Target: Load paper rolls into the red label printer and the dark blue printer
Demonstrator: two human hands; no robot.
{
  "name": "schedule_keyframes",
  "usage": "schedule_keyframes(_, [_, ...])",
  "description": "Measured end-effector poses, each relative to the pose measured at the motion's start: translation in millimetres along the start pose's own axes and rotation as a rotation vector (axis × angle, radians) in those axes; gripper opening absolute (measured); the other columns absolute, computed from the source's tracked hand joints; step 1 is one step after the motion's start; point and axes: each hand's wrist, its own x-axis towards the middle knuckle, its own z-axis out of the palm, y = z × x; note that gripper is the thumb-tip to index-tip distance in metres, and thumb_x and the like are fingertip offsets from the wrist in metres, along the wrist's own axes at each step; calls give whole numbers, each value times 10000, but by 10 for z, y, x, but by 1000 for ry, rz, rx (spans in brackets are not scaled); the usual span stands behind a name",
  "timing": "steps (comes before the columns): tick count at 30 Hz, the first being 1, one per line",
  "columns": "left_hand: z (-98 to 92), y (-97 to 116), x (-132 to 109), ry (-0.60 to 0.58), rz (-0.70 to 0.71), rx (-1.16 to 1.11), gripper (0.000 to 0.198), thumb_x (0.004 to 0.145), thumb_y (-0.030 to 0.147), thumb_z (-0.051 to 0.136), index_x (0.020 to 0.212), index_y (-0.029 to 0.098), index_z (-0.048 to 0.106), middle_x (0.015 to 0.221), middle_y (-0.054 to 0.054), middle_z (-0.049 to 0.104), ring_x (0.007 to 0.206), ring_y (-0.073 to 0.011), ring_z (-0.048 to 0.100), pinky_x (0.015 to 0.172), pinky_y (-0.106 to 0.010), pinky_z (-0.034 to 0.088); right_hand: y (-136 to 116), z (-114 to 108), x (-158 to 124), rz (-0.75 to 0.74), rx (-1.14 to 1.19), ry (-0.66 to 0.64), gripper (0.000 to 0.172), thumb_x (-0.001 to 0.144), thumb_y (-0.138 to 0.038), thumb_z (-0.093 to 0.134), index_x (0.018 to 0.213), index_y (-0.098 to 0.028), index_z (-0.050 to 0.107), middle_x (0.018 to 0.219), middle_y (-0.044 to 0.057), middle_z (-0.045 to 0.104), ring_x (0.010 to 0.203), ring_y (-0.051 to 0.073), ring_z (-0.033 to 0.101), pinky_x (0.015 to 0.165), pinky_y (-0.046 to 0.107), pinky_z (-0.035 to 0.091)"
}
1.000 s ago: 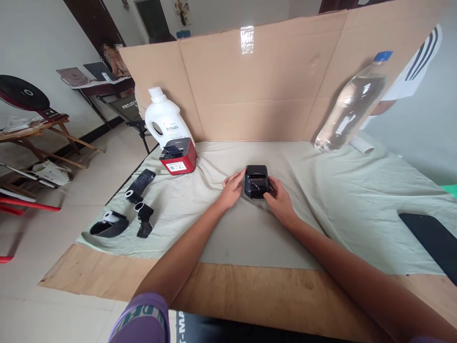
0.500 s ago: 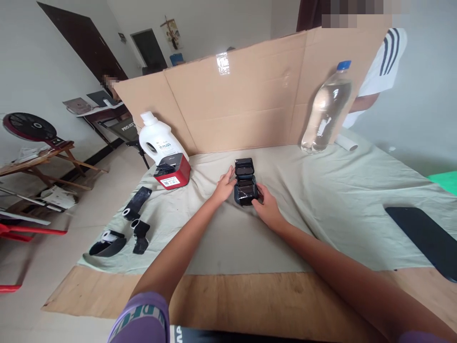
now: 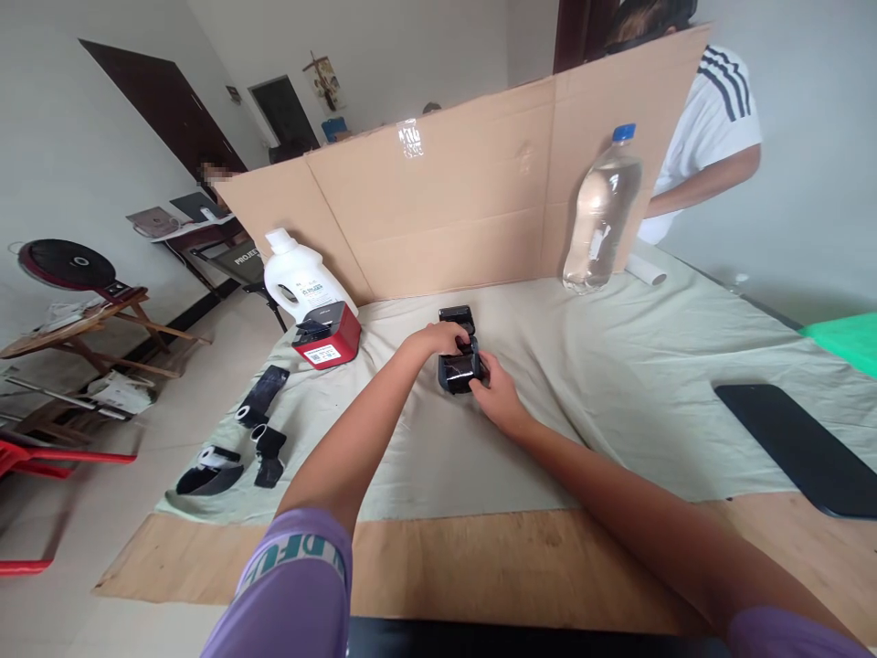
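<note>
A small black device [image 3: 458,373], which looks like a portable printer, lies on the cloth with its lid [image 3: 456,315] swung up and back. A shiny dark surface covers its near part. My right hand [image 3: 499,393] grips its right side, thumb at the near corner and fingers along the edge. From the left, my left hand [image 3: 444,338] reaches over the opening between lid and body. Its fingers are curled in there, and whatever they pinch is hidden.
At left lie black rolls with white cores [image 3: 264,397], near a red-and-black box [image 3: 329,334] and a white jug [image 3: 301,274]. A water bottle [image 3: 603,210] stands before the cardboard screen [image 3: 466,201]; a person [image 3: 726,128] is behind it. A dark phone [image 3: 798,448] lies at right.
My left hand has moved from the device's left side to over its opening, fingers now curled inside. My right hand keeps its grip. The view has shifted slightly.
</note>
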Motion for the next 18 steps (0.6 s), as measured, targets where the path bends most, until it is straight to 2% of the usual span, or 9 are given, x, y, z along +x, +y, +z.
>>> schedule_keyframes(3, [-50,51,68,-9,29,50,313,596,200,657,880,227,786,875,-34,761,792,-216,646,739,-279,466,-33,-20,-9,1,-10,-8,696,744,-209,581,1430,-189,466,1410,120,613,1309,305,584,1146,504,442])
schedule_keyframes(6, [-147,14,7,51,143,-6,189,603,225,648,755,210,759,708,0,692,700,-180,597,646,-257,432,-58,-46,-18,-9,-60,-42,758,707,-169,581,1453,-187,442,1407,126,616,1314,331,577,1148,531,433])
schedule_keyframes(9, [-276,-142,-219,230,183,-195,227,675,301,646,842,200,762,788,9,696,718,-161,587,656,-250,442,-54,-60,-21,-12,-68,-32,758,691,-149,573,1439,-209,463,1383,114,635,1314,338,578,1149,539,430])
schedule_keyframes(11, [-292,-304,-473,411,118,-318,275,701,339,655,911,190,751,887,-8,713,748,-160,596,694,-256,466,-36,-61,-20,-4,-56,-18,752,694,-152,574,1435,-218,468,1380,110,637,1313,337,580,1142,543,435])
schedule_keyframes(14, [-82,-587,-997,710,-100,-471,338,695,399,698,954,183,701,929,-37,713,756,-165,614,714,-269,493,-3,-54,-18,0,-30,-30,751,710,-163,571,1450,-197,447,1417,129,608,1331,328,566,1138,554,432])
schedule_keyframes(16, [202,-764,-1405,882,-272,-565,363,704,449,702,951,186,656,920,-37,702,765,-171,639,706,-273,507,16,-49,-17,-8,-7,-36,742,722,-165,564,1453,-190,439,1431,135,594,1343,321,557,1141,563,425])
schedule_keyframes(18, [525,-900,-1808,969,-514,-631,411,704,517,712,938,196,603,881,-28,695,666,-168,638,625,-279,501,33,-45,-15,-20,7,-30,728,726,-165,563,1444,-199,448,1426,130,598,1340,319,561,1140,571,424])
